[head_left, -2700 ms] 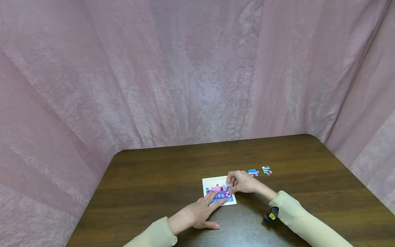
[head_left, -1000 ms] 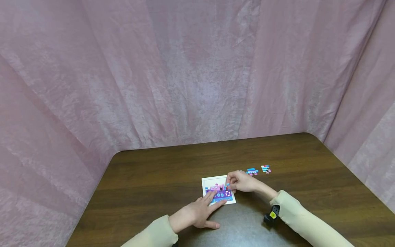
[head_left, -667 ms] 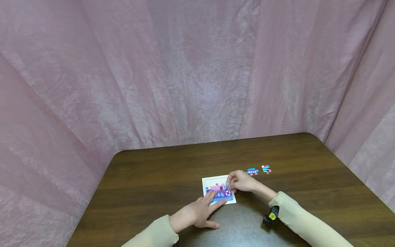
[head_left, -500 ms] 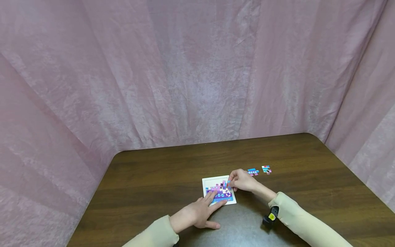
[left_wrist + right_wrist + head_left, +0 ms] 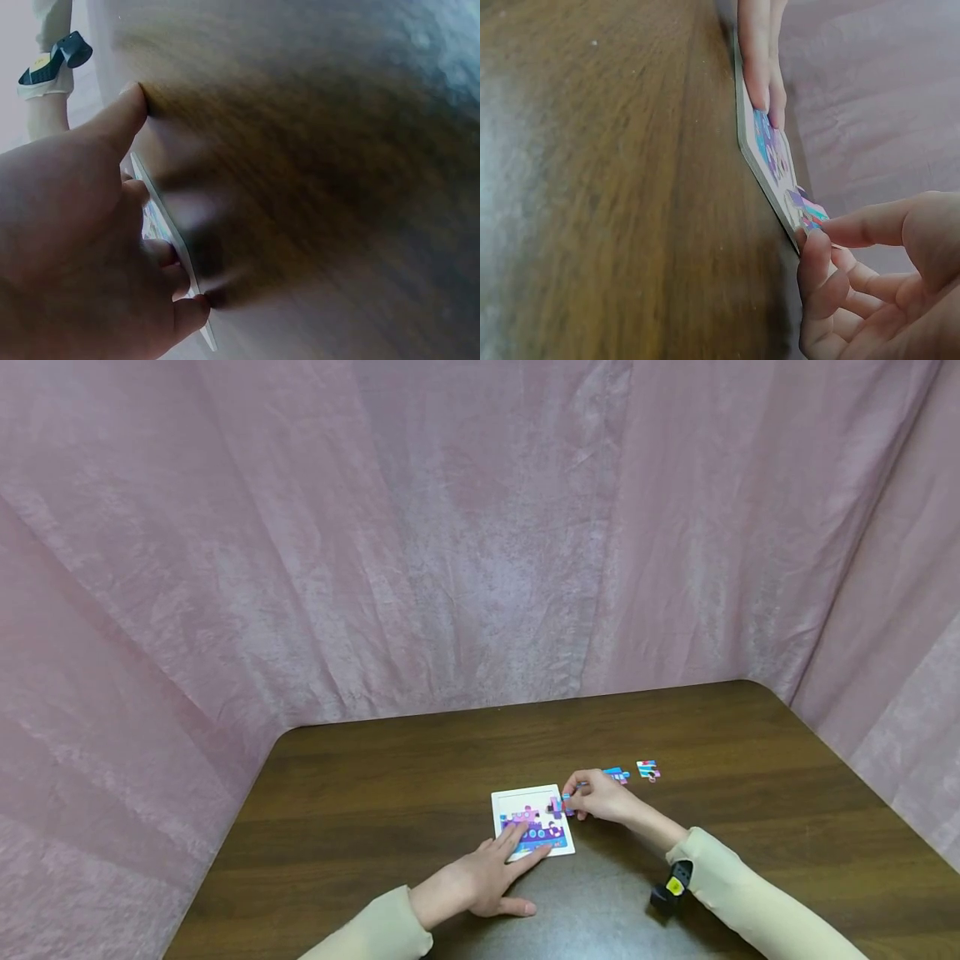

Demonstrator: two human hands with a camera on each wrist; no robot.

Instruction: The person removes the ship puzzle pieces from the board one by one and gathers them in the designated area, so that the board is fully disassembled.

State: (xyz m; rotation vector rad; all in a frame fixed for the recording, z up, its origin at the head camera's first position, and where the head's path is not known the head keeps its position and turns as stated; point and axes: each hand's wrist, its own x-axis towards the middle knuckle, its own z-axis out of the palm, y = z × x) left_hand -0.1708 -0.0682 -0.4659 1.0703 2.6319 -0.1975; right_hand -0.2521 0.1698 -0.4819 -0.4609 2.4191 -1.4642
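Observation:
A square white puzzle board (image 5: 517, 802) lies on the table, its lower part filled with pieces of a purple and pink boat picture (image 5: 536, 834). My left hand (image 5: 487, 875) rests on the board's lower left with spread, straight fingers, its thumb on the table. With thumb and fingertips, my right hand (image 5: 603, 797) pinches a jigsaw piece (image 5: 810, 202) at the board's right edge. This piece, pink, purple, blue and red, is tilted and lifted off the board in the right wrist view. A gap shows above the lifebuoy part of the picture.
Beyond my right hand lie a blue and pink jigsaw piece (image 5: 618, 775), partly covered by the hand, and another striped piece (image 5: 648, 770) farther right. The brown wooden table (image 5: 375, 793) reaches back to a pink curtain (image 5: 480, 568).
My right hand has drawn the pinched piece up and to the right, out of its spot beside the pink pieces, to the board's right edge. My left hand has stayed in place.

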